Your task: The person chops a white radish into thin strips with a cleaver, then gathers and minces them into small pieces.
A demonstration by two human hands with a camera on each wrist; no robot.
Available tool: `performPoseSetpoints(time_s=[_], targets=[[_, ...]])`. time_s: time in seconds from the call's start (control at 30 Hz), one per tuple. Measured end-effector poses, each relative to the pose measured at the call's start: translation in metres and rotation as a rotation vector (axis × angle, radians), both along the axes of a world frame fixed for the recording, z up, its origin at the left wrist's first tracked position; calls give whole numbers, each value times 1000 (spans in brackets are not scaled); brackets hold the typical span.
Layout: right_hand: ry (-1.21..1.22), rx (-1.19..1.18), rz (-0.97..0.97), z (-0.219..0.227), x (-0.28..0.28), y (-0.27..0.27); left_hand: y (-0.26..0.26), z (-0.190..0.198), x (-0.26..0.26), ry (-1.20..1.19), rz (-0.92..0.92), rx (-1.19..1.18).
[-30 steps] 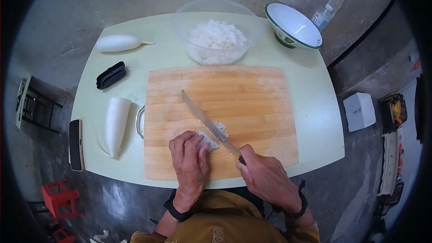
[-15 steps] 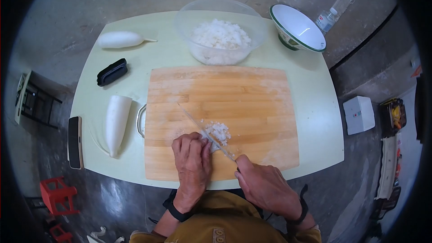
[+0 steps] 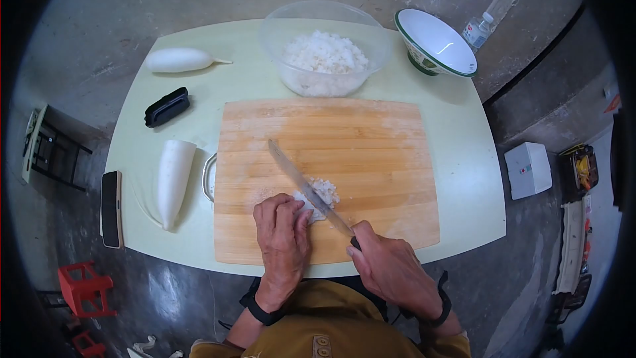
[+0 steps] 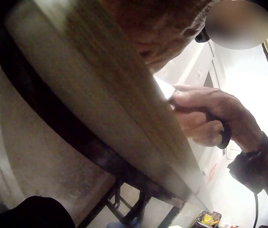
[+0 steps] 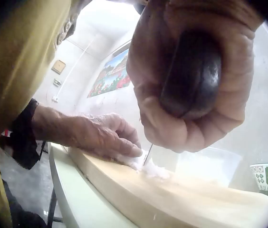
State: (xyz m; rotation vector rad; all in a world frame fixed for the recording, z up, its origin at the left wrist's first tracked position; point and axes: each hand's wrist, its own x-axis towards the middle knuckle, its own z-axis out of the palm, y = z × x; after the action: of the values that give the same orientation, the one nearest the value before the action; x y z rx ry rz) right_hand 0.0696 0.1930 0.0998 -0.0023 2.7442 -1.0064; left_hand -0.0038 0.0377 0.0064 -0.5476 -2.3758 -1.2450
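My right hand (image 3: 394, 268) grips a kitchen knife (image 3: 286, 160) by its dark handle (image 5: 192, 76). The blade slants up and left over the wooden cutting board (image 3: 371, 132), its flat side showing. Fingers of my left hand (image 3: 283, 245) are bent and hold down a piece of white radish (image 3: 303, 203) at the blade's left side. Finely chopped white radish (image 3: 326, 190) lies in a small heap just beyond the blade. In the right wrist view, the left fingertips are close beside the blade. The left wrist view shows the right fingers wrapped around the handle.
Behind the board stands a clear plastic bowl (image 3: 324, 86) of chopped white radish, with a green-rimmed bowl (image 3: 434, 36) to its right. Left of the board lie a cut radish (image 3: 174, 182), a whole radish (image 3: 177, 60), a black object (image 3: 167, 107) and a phone (image 3: 111, 209).
Half a second ago the blade stood edge-down by the radish piece; now it is tilted with its flat side showing. The chopped heap shows larger than one second ago. The left hand stays in place.
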Motion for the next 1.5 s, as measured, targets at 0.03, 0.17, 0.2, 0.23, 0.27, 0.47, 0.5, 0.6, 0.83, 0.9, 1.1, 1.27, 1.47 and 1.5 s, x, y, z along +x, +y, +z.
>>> performPoseSetpoints(time_s=[0.03,0.17,0.2,0.23,0.27,0.47,0.5,0.6,0.83,0.9,1.1,1.27,1.47,1.5], targets=[[-2,0,2,3,2,0,0,0,0,-2,2,0],[-134,-1,-3,8,4,-2,-1,-1,-2,7,-23,-31],[-178,8,-5,9,4,-2,-1,-1,-2,16,-28,-42],[-179,7,-6,8,4,-3,-1,-1,-2,15,-30,-42],[-134,-7,-11,5,6,-3,-1,-1,-2,11,-38,-49],[-110,-15,63,-1,-5,0,-1,2,-4,28,-36,-77],[-81,-39,79,-6,-8,-1,0,3,-4,50,-23,-78],[45,14,43,-19,-14,-6,1,3,-4,52,-13,-72],[73,-15,-8,-5,-7,0,0,-1,0,31,16,0],[4,-1,-4,2,-2,1,-1,-1,0,18,15,-9],[-132,16,29,5,6,0,-1,0,-2,23,-14,-29],[-61,53,-1,-2,10,-6,-2,0,-3,12,-48,-44],[-60,59,52,-5,-7,-9,-2,3,-4,24,-47,-69],[-73,40,66,-8,-12,-10,-1,4,-4,41,-34,-73]])
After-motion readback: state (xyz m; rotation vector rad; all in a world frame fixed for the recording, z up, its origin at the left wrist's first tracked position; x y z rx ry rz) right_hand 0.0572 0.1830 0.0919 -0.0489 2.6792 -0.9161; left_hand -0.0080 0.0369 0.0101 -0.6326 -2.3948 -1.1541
